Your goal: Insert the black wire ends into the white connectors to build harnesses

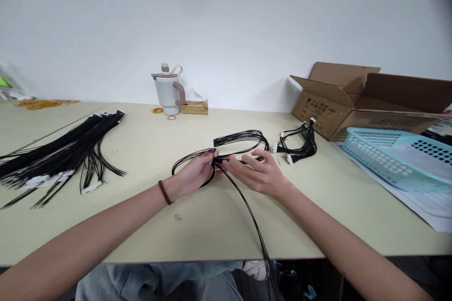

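A bundle of thin black wires lies looped on the pale table, with its long tails running down over the front edge. My left hand, a dark band on its wrist, is closed round the wires where the loop crosses. My right hand rests beside it, fingertips pinching the same crossing point. White connectors show at the loop's ends.
A large spread of black wires with white connectors lies at left. A smaller coiled bundle sits behind my right hand. An open cardboard box, a turquoise basket, a lidded mug and rubber bands stand further back.
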Tool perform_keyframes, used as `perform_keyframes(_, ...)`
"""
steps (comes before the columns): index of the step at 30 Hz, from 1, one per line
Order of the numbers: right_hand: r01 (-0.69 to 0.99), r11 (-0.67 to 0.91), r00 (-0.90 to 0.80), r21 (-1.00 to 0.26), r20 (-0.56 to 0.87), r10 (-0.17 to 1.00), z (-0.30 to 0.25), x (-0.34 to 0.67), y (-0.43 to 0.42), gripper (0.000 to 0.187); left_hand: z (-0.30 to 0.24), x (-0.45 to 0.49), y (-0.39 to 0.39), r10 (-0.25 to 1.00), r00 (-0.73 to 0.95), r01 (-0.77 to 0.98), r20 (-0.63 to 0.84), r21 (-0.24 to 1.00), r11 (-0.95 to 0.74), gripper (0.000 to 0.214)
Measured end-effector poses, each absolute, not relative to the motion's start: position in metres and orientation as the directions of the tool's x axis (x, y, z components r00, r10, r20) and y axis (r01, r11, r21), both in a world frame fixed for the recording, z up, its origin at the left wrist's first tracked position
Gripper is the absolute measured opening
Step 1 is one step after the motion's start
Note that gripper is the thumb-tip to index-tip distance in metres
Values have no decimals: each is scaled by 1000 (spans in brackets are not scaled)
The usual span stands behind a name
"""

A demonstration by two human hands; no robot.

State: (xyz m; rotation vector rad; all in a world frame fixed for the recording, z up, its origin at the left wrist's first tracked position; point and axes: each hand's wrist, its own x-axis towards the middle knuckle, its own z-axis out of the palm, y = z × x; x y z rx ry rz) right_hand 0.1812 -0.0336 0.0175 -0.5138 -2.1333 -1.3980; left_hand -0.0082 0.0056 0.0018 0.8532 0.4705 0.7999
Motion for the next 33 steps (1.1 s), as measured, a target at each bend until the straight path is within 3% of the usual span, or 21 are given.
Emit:
perform_keyframes(8, 514, 531, -806, 674, 591, 30, 7, 172, -28, 12, 0, -5, 3, 757, 646, -432, -99, 770, 469, 11)
perform_keyframes(11, 541, 623, -760, 564, 645, 77, 5, 170, -28, 13, 2, -4, 1, 769, 633, -449, -90, 766, 460, 12)
perform_keyframes(13, 572, 747, -659, 339, 732, 172, 5, 168, -28, 14, 4, -3, 0, 786, 614, -470, -72, 767, 437, 12)
perform_keyframes(15, 549, 835, -491, -31, 796, 353, 7, 166, -30, 16, 7, -4, 0, 808, 586, -482, -56, 778, 404, 11)
perform_keyframes(18, 368, 735, -227, -570, 711, 666, 15, 168, -31, 15, 9, -6, 2, 851, 519, -465, -78, 810, 358, 9)
perform_keyframes(19, 272, 680, -144, -680, 670, 728, 19, 171, -31, 16, 10, -7, 3, 866, 492, -459, -88, 819, 344, 9)
perform_keyframes(21, 60, 616, 31, -786, 618, 785, 26, 180, -29, 22, 9, -9, 5, 890, 448, -460, -86, 832, 312, 8)
perform_keyframes(24, -80, 643, 317, -762, 592, 741, 37, 197, -24, 27, 7, -10, 6, 895, 442, -459, -61, 842, 283, 7)
perform_keyframes(25, -27, 667, 396, -745, 605, 691, 40, 202, -23, 26, 6, -10, 6, 892, 449, -455, -56, 845, 282, 7)
perform_keyframes(27, 237, 690, 458, -683, 705, 541, 43, 207, -24, 22, 4, -11, 6, 883, 468, -449, -42, 849, 278, 7)
perform_keyframes(30, 675, 648, 171, -352, 929, 327, 41, 203, -31, 17, 2, -10, 5, 862, 508, -434, 7, 866, 249, 10)
perform_keyframes(33, 749, 662, -237, 25, 943, 233, 35, 190, -37, 11, 0, -10, 5, 822, 564, -409, 79, 892, 194, 12)
